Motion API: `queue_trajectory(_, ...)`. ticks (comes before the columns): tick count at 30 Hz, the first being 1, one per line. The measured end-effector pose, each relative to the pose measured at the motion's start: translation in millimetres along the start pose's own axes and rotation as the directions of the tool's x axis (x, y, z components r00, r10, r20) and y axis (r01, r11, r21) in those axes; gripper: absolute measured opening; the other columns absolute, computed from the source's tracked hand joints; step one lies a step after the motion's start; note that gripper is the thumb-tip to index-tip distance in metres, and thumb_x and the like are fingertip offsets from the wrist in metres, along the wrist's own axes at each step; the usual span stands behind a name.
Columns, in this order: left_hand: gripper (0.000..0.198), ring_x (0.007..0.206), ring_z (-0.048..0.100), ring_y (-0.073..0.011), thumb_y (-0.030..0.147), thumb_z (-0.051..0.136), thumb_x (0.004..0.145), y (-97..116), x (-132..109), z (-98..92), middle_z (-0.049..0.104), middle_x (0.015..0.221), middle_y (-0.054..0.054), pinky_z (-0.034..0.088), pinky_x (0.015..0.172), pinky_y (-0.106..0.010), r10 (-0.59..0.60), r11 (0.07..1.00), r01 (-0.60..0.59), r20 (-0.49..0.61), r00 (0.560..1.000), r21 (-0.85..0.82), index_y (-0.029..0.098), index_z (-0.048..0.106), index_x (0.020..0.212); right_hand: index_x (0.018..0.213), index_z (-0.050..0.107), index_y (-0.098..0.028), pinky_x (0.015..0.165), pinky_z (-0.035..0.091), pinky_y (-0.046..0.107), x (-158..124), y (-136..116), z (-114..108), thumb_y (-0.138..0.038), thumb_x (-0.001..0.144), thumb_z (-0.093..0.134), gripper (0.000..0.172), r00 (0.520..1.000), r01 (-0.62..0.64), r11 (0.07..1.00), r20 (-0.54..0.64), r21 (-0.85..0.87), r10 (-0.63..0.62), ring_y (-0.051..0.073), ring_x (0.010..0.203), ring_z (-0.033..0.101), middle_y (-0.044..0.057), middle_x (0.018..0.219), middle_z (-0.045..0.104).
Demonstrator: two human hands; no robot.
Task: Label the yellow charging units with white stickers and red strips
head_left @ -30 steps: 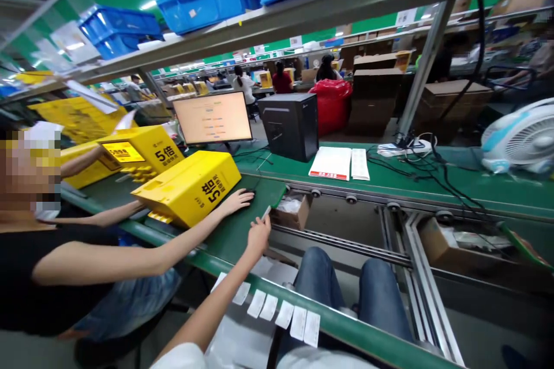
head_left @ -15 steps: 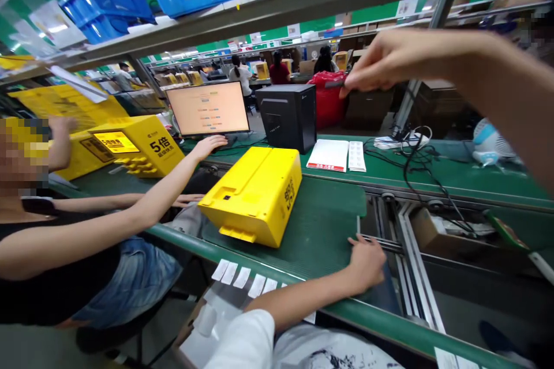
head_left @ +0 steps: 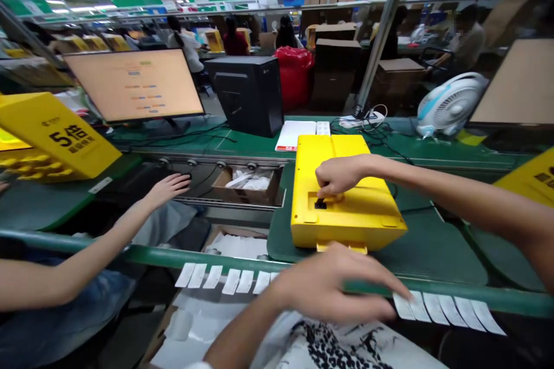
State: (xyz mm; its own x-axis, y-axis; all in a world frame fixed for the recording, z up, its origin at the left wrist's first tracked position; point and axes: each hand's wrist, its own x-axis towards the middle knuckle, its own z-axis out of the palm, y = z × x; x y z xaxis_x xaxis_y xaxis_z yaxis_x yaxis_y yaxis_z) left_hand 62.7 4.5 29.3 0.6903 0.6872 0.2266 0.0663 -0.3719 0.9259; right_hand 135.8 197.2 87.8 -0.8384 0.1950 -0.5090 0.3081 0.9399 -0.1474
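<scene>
A yellow box-shaped device (head_left: 346, 207) lies flat on the green mat (head_left: 433, 248) in front of me. My right hand (head_left: 340, 176) rests on its top with fingers pinched on a small black plug (head_left: 321, 203) set in a recess of the device. My left hand (head_left: 335, 282) hovers at the bench's near edge, fingers stretched out flat over the row of white labels (head_left: 445, 308), holding nothing that I can see.
A co-worker's hand (head_left: 167, 187) rests on the bench to my left. Further left stands another yellow device (head_left: 52, 135). A monitor (head_left: 136, 85), black computer tower (head_left: 246, 95), white booklet (head_left: 296, 134), fan (head_left: 450, 105) and cardboard box (head_left: 242, 187) lie beyond.
My view swung right. The yellow device now lies square before me. My right hand came down from the air with the plug onto the device; my left hand moved to the label row.
</scene>
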Motion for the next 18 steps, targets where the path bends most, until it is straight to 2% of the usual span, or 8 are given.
queue_trajectory(1,0.026,0.108,0.072,-0.0174,0.03,0.055,0.1,5.9,-13.8,-18.7,0.077,0.115,-0.005,0.055,0.099,-0.027,-0.053,0.999,0.054,-0.279,0.959,-0.005,0.022,0.074,0.116,0.076,0.078,-0.009,0.059,0.026,0.03,-6.2,5.9,3.7,-0.04,0.096,0.055,0.043,1.0,-0.025,1.0,0.02,0.015,0.024,0.013,0.055,0.044,0.009,0.068,0.067)
queue_trajectory(3,0.024,0.107,0.071,-0.0191,0.032,0.059,0.098,-2.4,-29.5,-50.0,0.077,0.113,-0.007,0.055,0.098,-0.032,-0.106,0.99,0.142,-0.679,0.727,-0.003,0.02,0.074,0.112,0.074,0.078,-0.011,0.059,0.027,0.029,-20.6,14.1,11.5,-0.038,0.096,0.054,0.043,0.996,-0.07,0.996,0.057,0.047,0.067,0.013,0.056,0.045,0.008,0.068,0.067)
queue_trajectory(5,0.031,0.114,0.068,-0.0227,0.039,0.064,0.094,-29.5,-30.3,-69.7,0.074,0.12,-0.01,0.054,0.102,-0.037,-0.128,0.978,0.208,-0.838,0.53,-0.017,0.018,0.071,0.116,0.073,0.078,-0.012,0.059,0.029,0.029,-35.7,15.9,19.5,-0.039,0.096,0.054,0.042,0.99,-0.117,0.99,0.089,0.074,0.11,0.013,0.056,0.047,0.008,0.069,0.068)
queue_trajectory(6,0.037,0.119,0.066,-0.0248,0.042,0.066,0.092,-45.6,-26.4,-74.6,0.072,0.125,-0.012,0.053,0.105,-0.04,-0.153,0.972,0.23,-0.856,0.494,-0.041,0.017,0.07,0.12,0.076,0.078,-0.011,0.059,0.029,0.029,-42.5,14.5,23.6,-0.039,0.096,0.054,0.042,0.986,-0.144,0.986,0.091,0.078,0.137,0.014,0.056,0.048,0.009,0.071,0.069)
queue_trajectory(8,0.048,0.13,0.06,-0.0286,0.047,0.066,0.09,-75.4,-13.5,-76.0,0.066,0.136,-0.015,0.049,0.111,-0.044,-0.224,0.963,0.247,-0.839,0.495,-0.111,0.016,0.065,0.127,0.085,0.078,-0.007,0.058,0.028,0.03,-52.8,8.4,31.0,-0.04,0.095,0.054,0.042,0.977,-0.209,0.976,0.056,0.063,0.206,0.015,0.057,0.049,0.013,0.076,0.07)
queue_trajectory(11,0.067,0.146,0.045,-0.0318,0.048,0.067,0.088,-103.7,9.4,-64.8,0.049,0.156,-0.016,0.042,0.118,-0.047,-0.316,0.944,0.269,-0.759,0.569,-0.191,0.018,0.05,0.146,0.1,0.077,-0.004,0.058,0.029,0.03,-54.6,-2.5,38.5,-0.037,0.096,0.054,0.041,0.956,-0.29,0.957,-0.04,0.003,0.289,0.019,0.066,0.056,0.019,0.088,0.072)
queue_trajectory(14,0.086,0.153,0.035,-0.0318,0.043,0.073,0.084,-114.3,26.4,-51.7,0.034,0.166,-0.013,0.038,0.122,-0.046,-0.326,0.944,0.243,-0.724,0.608,-0.222,0.022,0.033,0.158,0.105,0.076,-0.004,0.057,0.03,0.03,-41.8,-8.9,40.1,-0.031,0.093,0.058,0.035,0.949,-0.31,0.951,-0.059,-0.012,0.309,0.022,0.073,0.062,0.02,0.093,0.073)
queue_trajectory(18,0.096,0.151,0.039,-0.0322,0.035,0.076,0.08,-113.9,36.0,-45.6,0.031,0.168,-0.012,0.042,0.121,-0.044,-0.339,0.938,0.157,-0.729,0.595,-0.309,0.022,0.026,0.161,0.103,0.076,-0.005,0.059,0.034,0.029,-33.7,-18.1,42.1,-0.027,0.088,0.064,0.029,0.93,-0.356,0.931,-0.065,0.076,0.361,0.023,0.075,0.064,0.019,0.093,0.073)
